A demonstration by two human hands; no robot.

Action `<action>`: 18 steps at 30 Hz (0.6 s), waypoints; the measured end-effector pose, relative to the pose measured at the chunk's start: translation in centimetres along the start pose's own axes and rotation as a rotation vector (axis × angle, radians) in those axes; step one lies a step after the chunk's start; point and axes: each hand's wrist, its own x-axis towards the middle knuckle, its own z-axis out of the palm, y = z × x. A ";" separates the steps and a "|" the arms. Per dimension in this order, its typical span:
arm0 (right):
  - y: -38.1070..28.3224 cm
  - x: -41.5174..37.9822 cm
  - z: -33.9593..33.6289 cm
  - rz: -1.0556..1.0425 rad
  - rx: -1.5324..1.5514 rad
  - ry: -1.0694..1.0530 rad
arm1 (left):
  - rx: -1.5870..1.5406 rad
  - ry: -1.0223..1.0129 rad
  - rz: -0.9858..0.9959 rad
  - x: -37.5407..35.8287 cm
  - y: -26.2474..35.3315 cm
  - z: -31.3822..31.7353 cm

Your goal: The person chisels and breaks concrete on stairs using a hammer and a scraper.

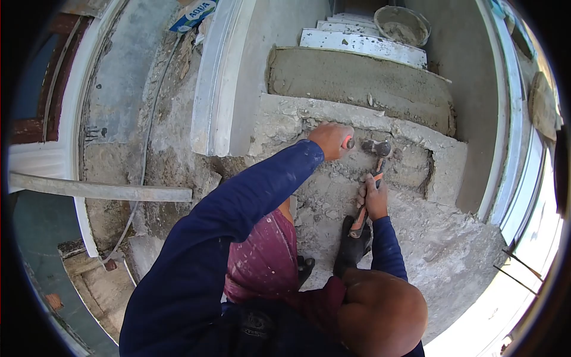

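Down at the bottom edge a knee (380,312) and a dark shoe (351,247) rest on the dusty concrete floor (452,250). Just above, the right hand (375,199) is clenched around the orange handle of a hammer (370,178), gripping it near mid-shaft, the steel head up against the broken riser of the lowest step (410,163). Beside that head, the left hand (330,141) is closed tight on a chisel (350,143); only its red-tipped end peeks out of the fist, so the blade is hidden. Rubble lies along the foot of the step. Higher up, a tread is covered in fresh grey mortar (357,77), and at the top a pan of cement (402,25) sits, partly cut off by the lens rim.
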 end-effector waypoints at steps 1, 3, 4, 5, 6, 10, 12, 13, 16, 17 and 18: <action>-0.1 0.1 -0.2 0.014 0.016 -0.015 | 0.058 -0.028 -0.017 0.9 0.0 1.0; -0.3 0.3 -0.1 0.039 0.046 -0.033 | 0.164 -0.100 -0.051 1.5 0.1 2.7; -0.6 0.3 -0.1 0.048 0.060 -0.034 | 0.127 -0.123 -0.084 1.8 -0.1 2.9; -0.8 -0.2 -0.3 0.060 0.074 -0.029 | 0.122 -0.090 -0.071 1.5 -0.3 3.2; -1.6 -0.9 -0.5 0.032 0.113 0.001 | 0.119 -0.052 -0.057 1.2 -0.6 3.1; -4.8 -3.2 0.8 -0.146 0.464 0.125 | 0.121 -0.016 -0.041 1.0 -0.9 2.6; -5.9 -3.8 2.8 -0.234 0.690 0.204 | 0.110 0.005 -0.026 0.9 -0.9 2.6; -5.2 -3.7 3.1 -0.154 0.576 0.126 | 0.100 0.021 -0.020 0.9 -1.0 2.6; -3.1 -2.9 2.9 0.081 0.116 -0.108 | 0.161 0.021 -0.004 0.3 -0.9 3.2; -3.3 -2.7 2.9 0.049 0.149 -0.099 | 0.142 0.017 -0.017 0.7 -1.0 3.1; -3.6 -3.1 3.0 0.028 0.181 -0.091 | 0.118 0.004 -0.036 0.8 -0.9 3.0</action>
